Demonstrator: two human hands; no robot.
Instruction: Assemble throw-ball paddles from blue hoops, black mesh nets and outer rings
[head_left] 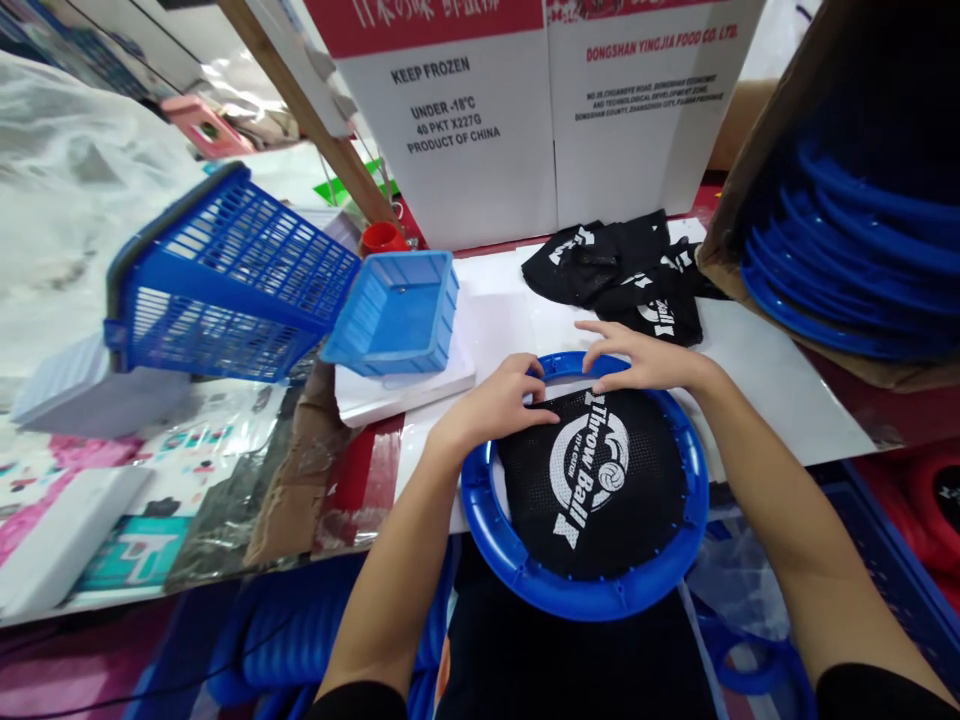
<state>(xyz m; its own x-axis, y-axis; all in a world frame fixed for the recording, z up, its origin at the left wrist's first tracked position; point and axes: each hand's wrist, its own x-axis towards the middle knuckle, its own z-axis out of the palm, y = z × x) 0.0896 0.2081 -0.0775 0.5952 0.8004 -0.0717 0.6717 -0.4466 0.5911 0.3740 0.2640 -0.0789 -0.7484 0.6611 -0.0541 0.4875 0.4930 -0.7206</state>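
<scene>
A blue plastic ring lies at the front edge of the white work surface, tilted toward me. Black mesh fabric with white "Throw Ball" print spans most of it; a gap shows along the left and far edges. My left hand is on the far left part, fingers curled at the fabric's edge and thumb laid over the mesh. My right hand is over the ring's far rim, its fingers spread and its thumb by the fabric's upper edge. Beyond it lie several black printed mesh pieces.
A light-blue tray stands left of the ring, beside a blue perforated basket. White printed cartons form the back. At right, a cardboard box holds several blue rings. Below the surface are more blue rings.
</scene>
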